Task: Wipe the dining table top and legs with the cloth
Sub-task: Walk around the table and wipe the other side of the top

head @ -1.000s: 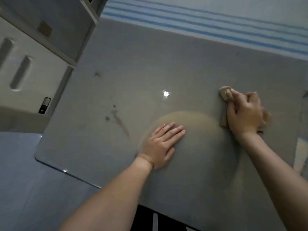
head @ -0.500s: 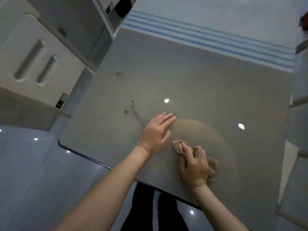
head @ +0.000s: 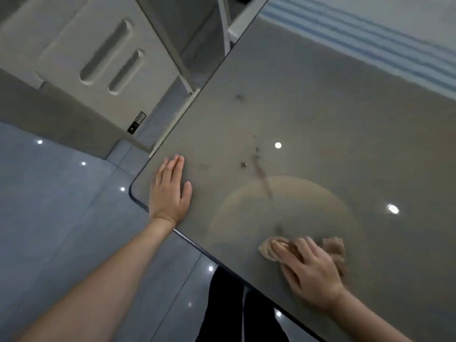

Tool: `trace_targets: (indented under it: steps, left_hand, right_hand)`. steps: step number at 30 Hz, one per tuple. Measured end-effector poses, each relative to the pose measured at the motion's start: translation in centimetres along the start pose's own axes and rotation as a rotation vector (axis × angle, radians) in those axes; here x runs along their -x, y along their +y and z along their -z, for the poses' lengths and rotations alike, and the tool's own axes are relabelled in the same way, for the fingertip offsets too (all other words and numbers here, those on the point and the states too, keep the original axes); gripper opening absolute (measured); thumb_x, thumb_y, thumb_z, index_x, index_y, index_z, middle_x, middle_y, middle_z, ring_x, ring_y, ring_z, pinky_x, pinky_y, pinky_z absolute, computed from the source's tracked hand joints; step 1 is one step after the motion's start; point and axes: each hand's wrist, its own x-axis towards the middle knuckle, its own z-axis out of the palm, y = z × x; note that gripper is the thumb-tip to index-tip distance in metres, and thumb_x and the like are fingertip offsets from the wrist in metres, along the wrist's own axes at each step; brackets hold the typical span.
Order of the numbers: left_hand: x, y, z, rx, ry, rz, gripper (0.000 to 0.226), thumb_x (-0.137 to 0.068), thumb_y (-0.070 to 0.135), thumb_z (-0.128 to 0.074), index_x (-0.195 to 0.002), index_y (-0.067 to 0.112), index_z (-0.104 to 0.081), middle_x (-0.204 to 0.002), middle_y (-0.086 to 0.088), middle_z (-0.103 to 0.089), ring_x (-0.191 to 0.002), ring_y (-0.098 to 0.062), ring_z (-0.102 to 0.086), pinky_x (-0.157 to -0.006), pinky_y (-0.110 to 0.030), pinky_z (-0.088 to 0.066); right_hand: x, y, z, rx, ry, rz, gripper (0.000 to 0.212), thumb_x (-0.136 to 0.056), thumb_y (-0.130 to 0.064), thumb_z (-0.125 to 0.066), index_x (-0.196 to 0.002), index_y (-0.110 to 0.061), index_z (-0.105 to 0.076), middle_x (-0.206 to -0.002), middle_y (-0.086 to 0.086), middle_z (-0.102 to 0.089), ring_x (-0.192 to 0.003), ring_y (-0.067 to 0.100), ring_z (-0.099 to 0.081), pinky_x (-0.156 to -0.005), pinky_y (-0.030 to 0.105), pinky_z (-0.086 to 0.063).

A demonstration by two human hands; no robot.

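The dining table has a glossy grey glass top that fills the right half of the view; its legs are hidden. A crumpled beige cloth lies on the top near the front edge, pressed down under my right hand, whose fingers grip it. My left hand rests flat, fingers together, on the table's near left corner and holds nothing. A brown streak and dark specks mark the top between the two hands. A round tan shape shows through the glass.
A white cabinet door with two recessed handles stands at the upper left. Shiny grey floor tiles lie left of the table. A blue-striped surface borders the table's far edge. My dark trousers show below the front edge.
My right hand has swept the cloth from the far right of the top toward the front edge. My left hand has slid left from the middle to the corner.
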Motion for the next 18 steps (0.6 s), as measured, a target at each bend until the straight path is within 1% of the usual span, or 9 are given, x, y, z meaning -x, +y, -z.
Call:
trace_targets:
  steps: [1,2,3,6,9,11,13,15,18]
  left_hand:
    - [0.0,-0.2,-0.1,-0.003,0.002,0.000,0.063,-0.089,0.035,-0.035,-0.146,0.011,-0.035,-0.150,-0.009,-0.038,-0.141,-0.029,-0.031,-0.115,-0.043,-0.026]
    - [0.0,-0.2,-0.1,-0.005,0.002,0.005,0.063,-0.089,0.035,-0.035,-0.147,0.011,-0.034,-0.150,-0.009,-0.038,-0.141,-0.028,-0.030,-0.115,-0.042,-0.026]
    - [0.0,-0.3,-0.1,-0.005,0.005,0.012,0.063,-0.089,0.036,-0.035,-0.147,0.012,-0.034,-0.151,-0.008,-0.038,-0.142,-0.028,-0.029,-0.115,-0.042,-0.027]
    - [0.1,-0.1,-0.1,0.000,0.012,0.003,0.063,-0.088,0.035,-0.036,-0.147,0.012,-0.035,-0.150,-0.007,-0.038,-0.141,-0.027,-0.030,-0.116,-0.042,-0.027]
    - [0.0,-0.2,0.0,0.002,0.015,0.021,0.064,-0.087,0.036,-0.038,-0.147,0.014,-0.034,-0.150,-0.004,-0.038,-0.142,-0.025,-0.028,-0.115,-0.041,-0.027]
    - [-0.1,-0.4,-0.1,0.000,0.006,0.030,0.064,-0.087,0.037,-0.038,-0.147,0.015,-0.034,-0.150,-0.003,-0.038,-0.142,-0.024,-0.028,-0.114,-0.042,-0.029]
    - [0.0,-0.3,0.0,0.002,-0.010,0.039,0.064,-0.087,0.038,-0.037,-0.147,0.017,-0.033,-0.151,-0.002,-0.037,-0.142,-0.023,-0.027,-0.112,-0.043,-0.030]
    - [0.0,-0.3,0.1,0.009,-0.033,0.052,0.065,-0.087,0.038,-0.037,-0.148,0.017,-0.033,-0.151,-0.001,-0.036,-0.142,-0.023,-0.027,-0.111,-0.044,-0.032]
    - [0.1,0.0,0.4,0.015,-0.052,0.073,0.065,-0.086,0.038,-0.036,-0.148,0.017,-0.033,-0.151,-0.002,-0.036,-0.143,-0.023,-0.026,-0.111,-0.043,-0.031]
  right_hand:
    - [-2.2,0.9,0.0,-0.014,-0.044,0.115,0.034,-0.088,-0.023,-0.058,-0.118,-0.014,-0.068,-0.096,0.011,-0.057,-0.075,0.032,-0.055,-0.063,0.038,-0.049]
    - [-4.7,2.1,-0.2,-0.014,-0.038,0.152,0.032,-0.088,-0.022,-0.059,-0.116,-0.014,-0.069,-0.094,0.010,-0.057,-0.076,0.030,-0.054,-0.062,0.037,-0.048]
    - [-7.5,3.6,-0.4,0.001,0.016,0.106,0.030,-0.088,-0.022,-0.058,-0.115,-0.016,-0.070,-0.092,0.010,-0.056,-0.077,0.029,-0.054,-0.062,0.037,-0.047]
    - [-16.0,9.4,-0.5,0.148,0.206,-0.235,0.029,-0.086,-0.022,-0.057,-0.112,-0.019,-0.070,-0.093,0.015,-0.055,-0.083,0.035,-0.056,-0.064,0.038,-0.046]
    - [-22.7,14.5,0.6,0.212,0.251,-0.651,0.025,-0.085,-0.027,-0.049,-0.102,-0.014,-0.062,-0.105,0.021,-0.053,-0.094,0.039,-0.055,-0.071,0.041,-0.043]
    - [-25.7,14.1,0.1,0.215,0.257,-0.842,0.027,-0.087,-0.030,-0.046,-0.106,-0.017,-0.061,-0.115,0.018,-0.051,-0.104,0.037,-0.052,-0.077,0.040,-0.041]
    - [-25.9,10.2,-1.4,0.198,0.219,-0.749,0.028,-0.087,-0.030,-0.049,-0.111,-0.021,-0.062,-0.115,0.015,-0.052,-0.104,0.035,-0.051,-0.076,0.038,-0.039]
    - [-22.5,4.6,-3.1,0.091,0.166,-0.491,0.031,-0.086,-0.026,-0.053,-0.114,-0.022,-0.064,-0.103,0.011,-0.055,-0.092,0.033,-0.052,-0.071,0.038,-0.040]
    - [-13.3,-0.6,-2.8,-0.051,-0.081,-0.071,0.032,-0.089,-0.021,-0.057,-0.119,-0.017,-0.065,-0.098,0.009,-0.057,-0.080,0.030,-0.053,-0.063,0.039,-0.048]
